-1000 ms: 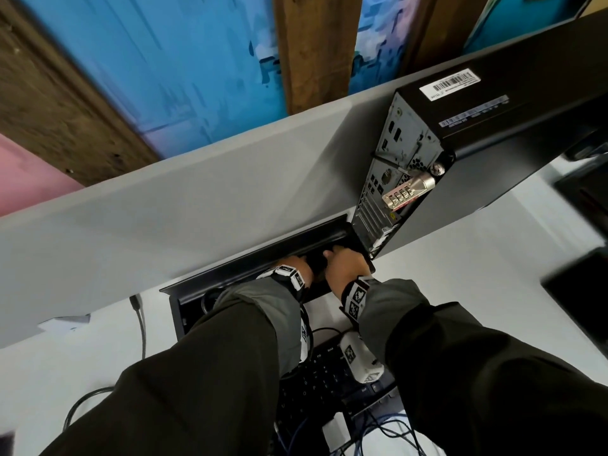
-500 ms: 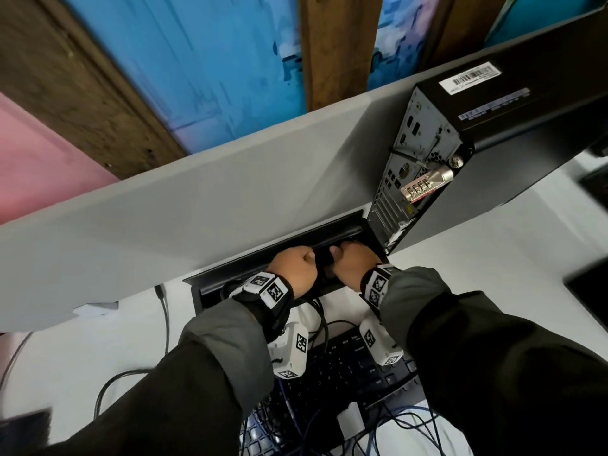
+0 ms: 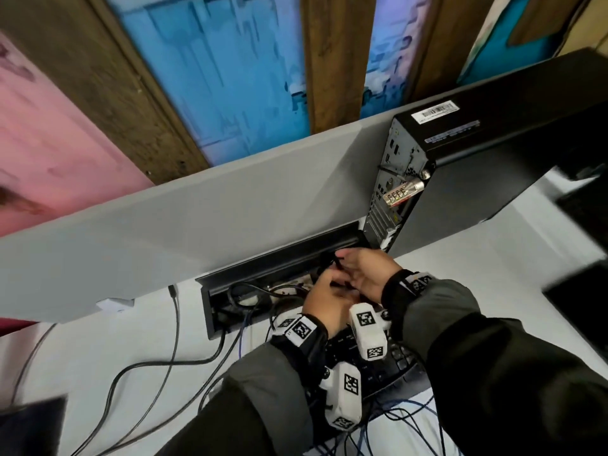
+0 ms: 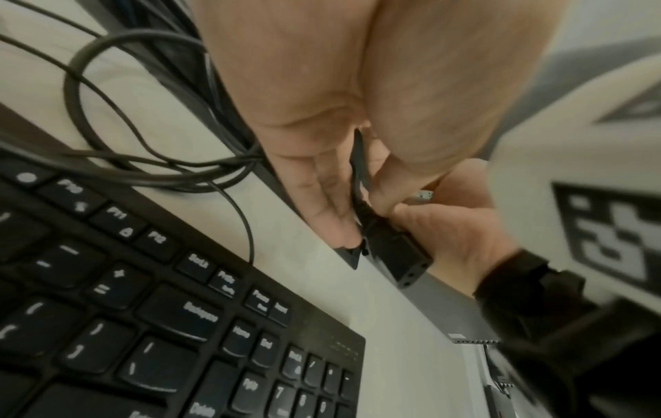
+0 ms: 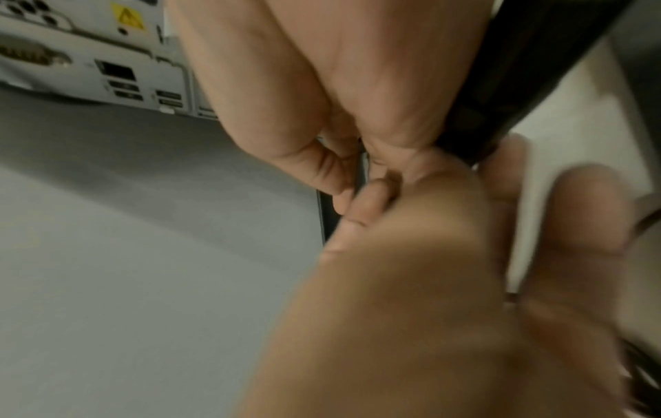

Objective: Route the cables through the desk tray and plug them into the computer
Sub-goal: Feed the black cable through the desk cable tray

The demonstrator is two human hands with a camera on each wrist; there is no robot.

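The black desk tray (image 3: 279,261) is a long slot in the white desk, against the grey partition. A black computer (image 3: 493,159) stands at its right end, its port panel (image 3: 391,179) facing the tray. Both hands meet over the tray's right part. My left hand (image 3: 325,286) pinches a black power cable (image 4: 357,169) just behind its three-hole plug (image 4: 397,257). My right hand (image 3: 348,263) grips the plug end from the other side. In the right wrist view my right hand (image 5: 354,181) pinches the thin black cable (image 5: 363,167), with the computer ports (image 5: 118,73) beyond.
A combination lock (image 3: 399,192) hangs on the computer's back. A black keyboard (image 4: 143,311) lies under my wrists. Loose black and blue cables (image 3: 164,363) run from the tray over the desk. Dark monitor edges (image 3: 582,307) stand at the right.
Both hands were fists down in the tray slot. They have come up and back toward me, holding the black cable's plug end clear of the tray.
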